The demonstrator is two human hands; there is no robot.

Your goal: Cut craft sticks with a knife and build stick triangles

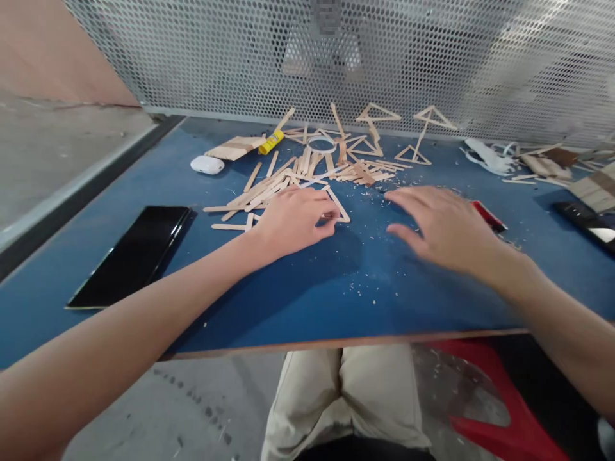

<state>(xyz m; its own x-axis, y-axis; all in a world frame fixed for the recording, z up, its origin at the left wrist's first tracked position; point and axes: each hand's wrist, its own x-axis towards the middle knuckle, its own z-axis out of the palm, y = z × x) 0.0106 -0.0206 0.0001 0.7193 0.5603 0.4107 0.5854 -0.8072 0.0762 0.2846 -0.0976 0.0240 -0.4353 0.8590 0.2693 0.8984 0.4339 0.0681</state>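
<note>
Fingers (321, 214) of the left hand (293, 218) curl down onto the blue table (307, 282), their tips pressing at a small triangle of wooden sticks (336, 203) that lies flat there. Whether they pinch one of its sticks or only rest on it I cannot tell, since the knuckles cover the contact. That triangle pokes out just past the fingertips, on the far side of the hand, with its open middle showing blue.

Across from it the right hand (444, 227) hovers palm down, fingers spread and loosely extended, gripping nothing; its tips point toward the triangle but stay apart from it. Just beyond its knuckles a red and black tool (489, 216) lies on the table, partly hidden by the hand.

Behind both hands sprawls a loose heap of wooden sticks (288, 179), and further back several finished stick triangles (379, 115) lean near the perforated metal screen (432, 57). A yellow glue stick (271, 142) lies beside a bundled stack of sticks (235, 148), its label too small to read. A white oval case (207, 164) sits to the left, and a black phone (132, 253) lies face up near the left forearm, its screen dark. Wood shavings fleck the blue surface between the hands. No writing anywhere is legible.
</note>
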